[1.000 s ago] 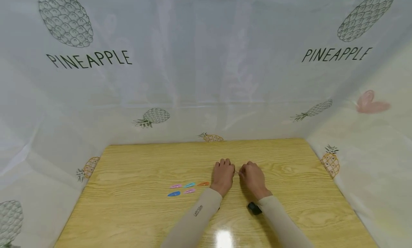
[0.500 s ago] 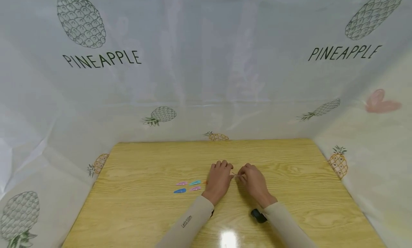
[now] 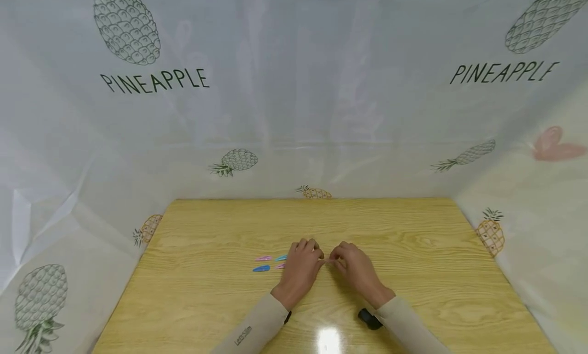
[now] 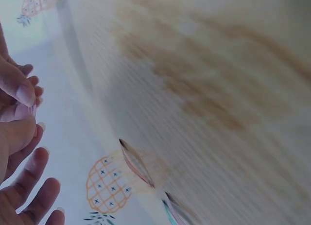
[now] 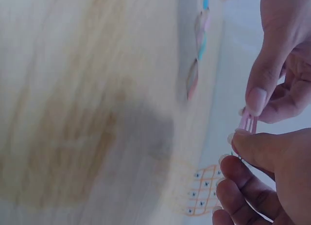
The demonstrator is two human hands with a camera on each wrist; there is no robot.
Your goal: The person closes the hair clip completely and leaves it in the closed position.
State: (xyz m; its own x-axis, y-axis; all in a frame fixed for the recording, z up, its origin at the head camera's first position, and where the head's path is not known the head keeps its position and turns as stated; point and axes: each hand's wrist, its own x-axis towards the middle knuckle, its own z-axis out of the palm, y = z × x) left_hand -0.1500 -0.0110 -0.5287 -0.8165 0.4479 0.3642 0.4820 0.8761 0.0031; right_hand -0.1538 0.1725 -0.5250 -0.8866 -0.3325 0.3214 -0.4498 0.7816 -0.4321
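Note:
A pink snap hair clip [image 5: 248, 121] is pinched at both ends, between my left hand [image 3: 300, 269] and my right hand [image 3: 358, 269], over the middle of the table. In the right wrist view, thumb and fingers of each hand meet on it, leaving only a short striped stretch visible. To the left of my left hand lie a blue hair clip [image 3: 261, 268], a pink hair clip [image 3: 264, 258], a teal hair clip [image 3: 280, 258] and a second pink one. An orange-red hair clip [image 4: 136, 164] shows in the left wrist view, hidden behind my left hand in the head view.
The wood-grain table [image 3: 206, 303] ends at a white pineapple-print sheet [image 3: 294, 114] hanging behind and at both sides. A black device [image 3: 369, 319] sits at my right wrist. Light glares off the table's front.
Both hands have shifted left and nearer to my body with the pink hair clip. My left hand now covers the orange clip in the head view, which has itself swung slightly left.

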